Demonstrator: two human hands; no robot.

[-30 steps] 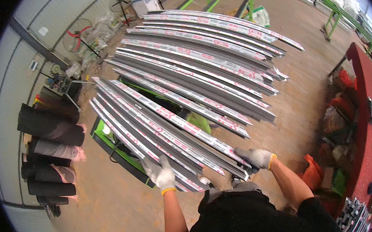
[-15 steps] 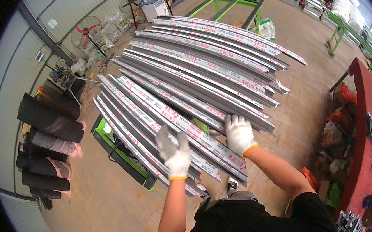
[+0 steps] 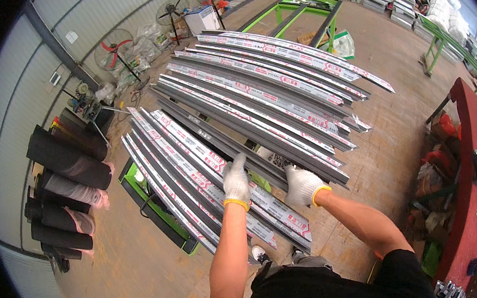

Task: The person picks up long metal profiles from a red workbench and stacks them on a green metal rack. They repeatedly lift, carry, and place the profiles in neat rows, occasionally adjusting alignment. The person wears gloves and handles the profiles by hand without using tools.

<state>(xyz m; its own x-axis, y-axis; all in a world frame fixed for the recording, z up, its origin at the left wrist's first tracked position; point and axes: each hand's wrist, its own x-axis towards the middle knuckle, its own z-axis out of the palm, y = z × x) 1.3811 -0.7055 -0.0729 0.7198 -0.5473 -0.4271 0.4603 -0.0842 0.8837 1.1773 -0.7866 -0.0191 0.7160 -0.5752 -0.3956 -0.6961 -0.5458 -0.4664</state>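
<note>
Entry: long mitred-end profiles, under handling by two gloved hands. We judge the step in hand to be the turning or shifting of one bar: the dark metal profile (image 3: pixel 208 133), which lies lengthwise under the grip and runs away from us, in the gap between two groups of filmed stock. Our right hand (image 3: pixel 305 187) appears curled round its near end; our left hand (image 3: pixel 236 183) rests on it farther left, and we cannot tell whether those fingers close round it or only press. The next move, in our judgement, calls for both hands to control the bar together, so that its far end does not scrape its neighbours. Count: dark profile under the hands, one; left of the grip, film-faced profiles (image 3: pixel 184 155), about four; right of and beyond the grip, film-covered profiles (image 3: pixel 267 90), at least five, overlap preventing an exact figure; below and left of the grip, green rack (image 3: pixel 187 241), one, partly covered; far left, black mesh rolls (image 3: pixel 64 153), at least five; well beyond the grip, pedestal fans (image 3: pixel 114 48), three, and green frame table (image 3: pixel 281 25), one; far right, red-sided bench (image 3: pixel 473 142), one.
</note>
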